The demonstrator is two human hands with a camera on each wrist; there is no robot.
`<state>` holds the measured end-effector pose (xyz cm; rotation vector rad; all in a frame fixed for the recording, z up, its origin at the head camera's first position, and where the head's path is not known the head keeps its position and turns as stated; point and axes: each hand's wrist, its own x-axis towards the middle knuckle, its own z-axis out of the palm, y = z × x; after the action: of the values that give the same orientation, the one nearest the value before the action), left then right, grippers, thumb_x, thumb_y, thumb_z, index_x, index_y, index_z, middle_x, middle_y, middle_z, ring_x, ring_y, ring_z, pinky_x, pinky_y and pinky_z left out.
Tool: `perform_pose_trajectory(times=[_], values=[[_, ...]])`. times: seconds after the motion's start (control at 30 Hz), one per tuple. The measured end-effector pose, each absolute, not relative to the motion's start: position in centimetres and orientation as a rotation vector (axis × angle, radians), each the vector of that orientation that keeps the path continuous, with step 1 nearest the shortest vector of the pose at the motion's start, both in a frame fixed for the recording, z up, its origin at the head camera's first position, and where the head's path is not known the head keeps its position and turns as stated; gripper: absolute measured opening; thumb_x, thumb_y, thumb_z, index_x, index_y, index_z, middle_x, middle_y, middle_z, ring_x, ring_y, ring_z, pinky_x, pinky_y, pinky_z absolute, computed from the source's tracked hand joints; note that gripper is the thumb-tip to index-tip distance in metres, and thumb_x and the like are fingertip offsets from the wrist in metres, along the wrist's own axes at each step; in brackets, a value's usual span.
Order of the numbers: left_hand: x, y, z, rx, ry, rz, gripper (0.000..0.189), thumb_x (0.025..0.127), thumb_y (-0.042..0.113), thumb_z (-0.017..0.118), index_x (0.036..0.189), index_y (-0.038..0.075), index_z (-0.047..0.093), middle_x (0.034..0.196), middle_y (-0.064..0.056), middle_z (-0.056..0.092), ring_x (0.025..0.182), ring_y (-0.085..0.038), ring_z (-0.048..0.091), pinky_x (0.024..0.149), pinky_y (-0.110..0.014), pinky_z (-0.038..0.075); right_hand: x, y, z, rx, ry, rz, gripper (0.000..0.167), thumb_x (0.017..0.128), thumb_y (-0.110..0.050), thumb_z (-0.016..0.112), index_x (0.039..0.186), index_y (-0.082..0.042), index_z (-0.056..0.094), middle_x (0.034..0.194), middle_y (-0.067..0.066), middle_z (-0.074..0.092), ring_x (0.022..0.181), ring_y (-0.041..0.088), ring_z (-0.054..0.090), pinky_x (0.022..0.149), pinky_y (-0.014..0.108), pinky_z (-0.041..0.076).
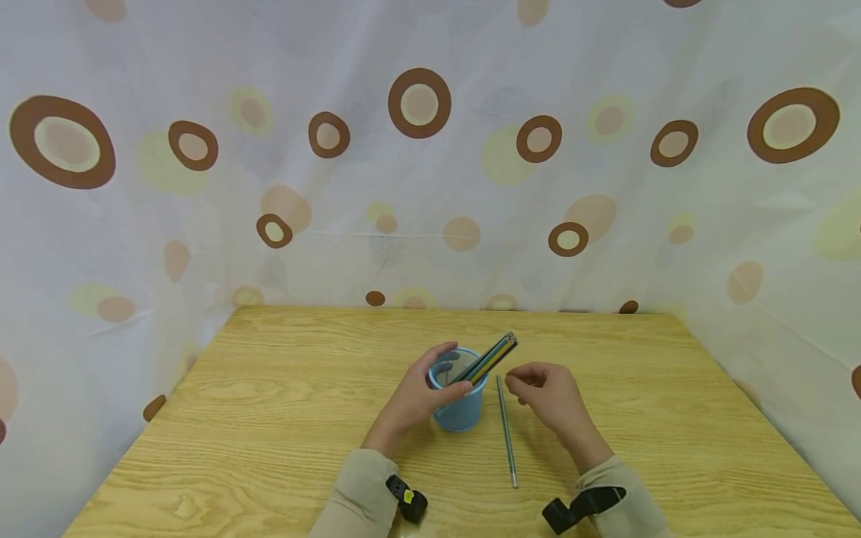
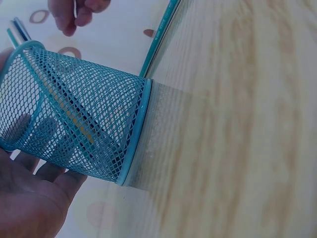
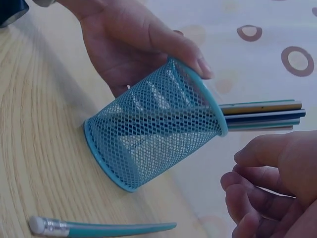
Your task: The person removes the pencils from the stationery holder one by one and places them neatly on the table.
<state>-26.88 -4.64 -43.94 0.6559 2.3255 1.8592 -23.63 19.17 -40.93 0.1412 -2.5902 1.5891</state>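
Observation:
My left hand (image 1: 415, 403) grips a light-blue mesh pencil cup (image 1: 460, 412) from its left side, thumb over the near rim and the other fingers round the far side. The cup stands upright on the table. Several pencils (image 1: 494, 357) lean in it towards the right, their ends sticking out above the rim; through the mesh they slant down inside (image 2: 69, 106). Right of the cup lies one loose green pencil (image 1: 507, 433), its silver-banded eraser end (image 3: 47, 226) nearest me. My right hand (image 1: 550, 392) hovers beside its far tip, fingers loosely bent, holding nothing.
The wood-grain table (image 1: 282, 388) extends on both sides of the hands. A white curtain (image 1: 377, 179) with brown and pale spots hangs behind it and along both sides. Dark straps with small cameras (image 1: 409, 501) sit on both wrists.

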Motion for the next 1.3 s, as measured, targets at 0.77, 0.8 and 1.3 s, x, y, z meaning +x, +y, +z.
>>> perform_pose_trajectory(times=[0.77, 0.8, 1.3], values=[[-27.1, -4.7, -44.2, 0.655, 2.314, 1.861, 0.066, 0.088, 0.041, 0.074, 0.147, 0.036, 0.043, 0.148, 0.003, 0.042, 0.134, -0.023, 0.041, 0.102, -0.054, 0.038, -22.9, 17.7, -39.1, 0.213, -2.516, 1.615, 0.017, 0.094, -0.016, 0.07, 0.104, -0.003, 0.075, 0.096, 0.008, 0.07, 0.077, 0.021, 0.065, 0.071, 0.039, 0.053], [-27.1, -4.7, -44.2, 0.657, 2.314, 1.861, 0.066, 0.088, 0.041, 0.074, 0.147, 0.036, 0.043, 0.148, 0.003, 0.042, 0.134, -0.023, 0.041, 0.102, -0.054, 0.039, -22.8, 17.6, -39.0, 0.212, -2.513, 1.62, 0.018, 0.093, -0.017, 0.07, 0.104, -0.003, 0.075, 0.096, 0.008, 0.07, 0.078, 0.021, 0.065, 0.071, 0.039, 0.053], [-27.0, -4.7, -44.1, 0.651, 2.324, 1.854, 0.067, 0.088, 0.042, 0.074, 0.147, 0.036, 0.042, 0.149, 0.003, 0.041, 0.136, -0.024, 0.039, 0.104, -0.055, 0.037, -23.0, 17.1, -39.2, 0.173, -2.504, 1.632, 0.019, 0.092, -0.017, 0.072, 0.102, -0.001, 0.076, 0.091, 0.007, 0.07, 0.076, 0.023, 0.063, 0.066, 0.033, 0.05]])
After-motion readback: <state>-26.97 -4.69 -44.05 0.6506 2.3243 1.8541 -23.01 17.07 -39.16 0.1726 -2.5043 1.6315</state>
